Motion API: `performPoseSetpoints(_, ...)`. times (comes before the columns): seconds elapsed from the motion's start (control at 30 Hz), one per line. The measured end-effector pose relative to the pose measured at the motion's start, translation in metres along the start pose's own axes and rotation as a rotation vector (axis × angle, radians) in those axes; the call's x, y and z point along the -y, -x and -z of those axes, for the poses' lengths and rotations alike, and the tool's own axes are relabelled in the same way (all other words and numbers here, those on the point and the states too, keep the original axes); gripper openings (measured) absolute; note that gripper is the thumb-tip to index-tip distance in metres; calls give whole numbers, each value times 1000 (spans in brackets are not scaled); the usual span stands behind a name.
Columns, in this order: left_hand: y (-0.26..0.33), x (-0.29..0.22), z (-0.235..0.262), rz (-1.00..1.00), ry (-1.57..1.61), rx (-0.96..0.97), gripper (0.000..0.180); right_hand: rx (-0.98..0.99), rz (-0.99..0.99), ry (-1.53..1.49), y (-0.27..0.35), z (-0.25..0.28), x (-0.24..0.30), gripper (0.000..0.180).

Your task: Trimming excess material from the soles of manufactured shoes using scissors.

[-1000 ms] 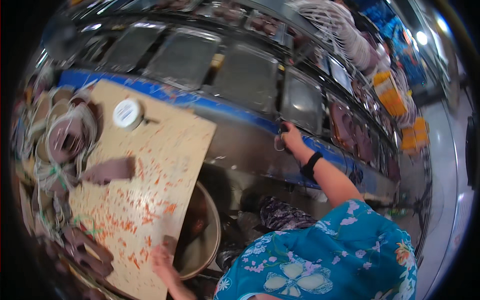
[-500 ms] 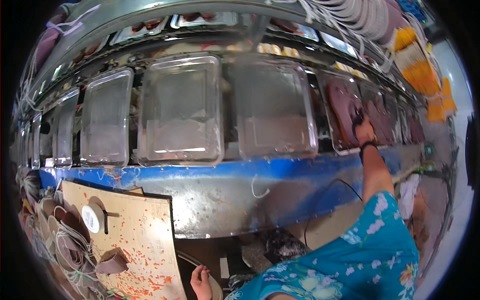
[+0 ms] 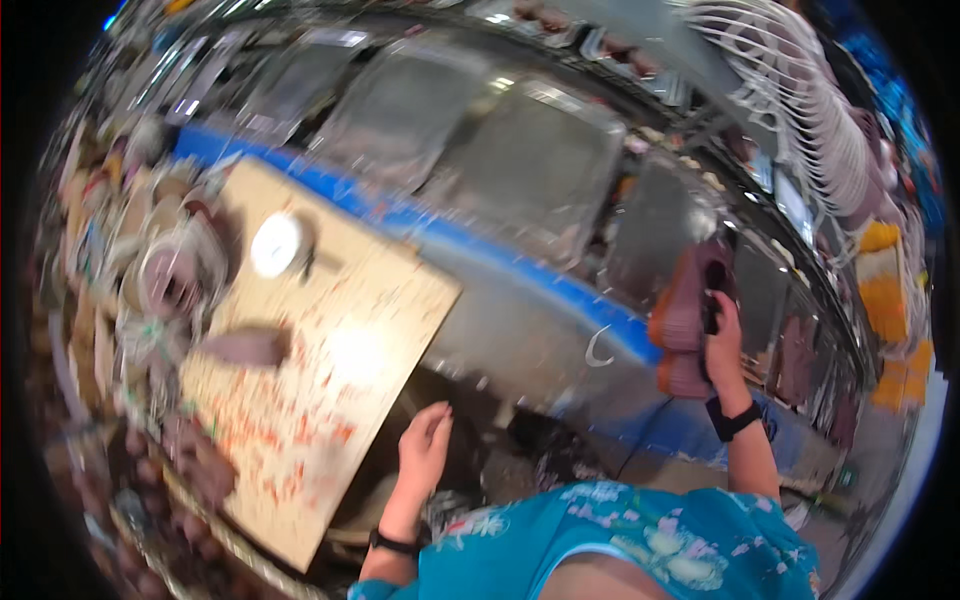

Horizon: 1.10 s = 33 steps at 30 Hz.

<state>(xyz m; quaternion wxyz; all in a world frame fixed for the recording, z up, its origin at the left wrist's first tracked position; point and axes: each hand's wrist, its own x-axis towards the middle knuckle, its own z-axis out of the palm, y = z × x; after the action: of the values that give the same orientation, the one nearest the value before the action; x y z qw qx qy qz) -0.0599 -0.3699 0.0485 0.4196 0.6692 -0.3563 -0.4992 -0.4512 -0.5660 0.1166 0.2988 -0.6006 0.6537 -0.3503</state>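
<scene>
Head view: a thick stack of mauve, leather-like cut pieces (image 3: 688,308) is gripped by the right hand (image 3: 724,345) at the right of the bench. Fine parallel lines, as of many thin layers, are shown along its side; the left-facing edge is tinted orange-brown. The outline is pinched in between a longer upper part and a shorter lower part, and a dark hollow is seen near the top. The stack is held tilted before the row of grey, rectangular, clear-rimmed trays (image 3: 540,165), its lower end seen across the blue-edged metal bench (image 3: 500,330). Whether the bench is touched cannot be told.

Right fingers: bent around the right side of the stack and pressed to it. A small black object (image 3: 711,317) is seen at the fingertips; its kind is not made out, owing to blur.

Left hand (image 3: 424,450): held just beside the pale, flat board (image 3: 395,300), fingers loosely bent, nothing seen between them. The board is strewn with orange scraps (image 3: 290,430); a mauve, blocky piece (image 3: 250,346) and a white, round-topped tub (image 3: 277,246) are borne on it, well apart from both hands.
</scene>
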Motion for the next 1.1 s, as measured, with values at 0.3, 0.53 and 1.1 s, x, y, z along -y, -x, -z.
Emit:
performPoseSetpoints(0.3,105,27,78,41,-104,-831,64,1043,581,114,204,-273,197,54)
performPoseSetpoints(0.53,217,147,126,407,103,-1069,48,1408,697,12,359,-354,172,52)
performPoseSetpoints(1.1,141,97,188,462,-230,-838,55,1379,281,-90,310,-396,196,55)
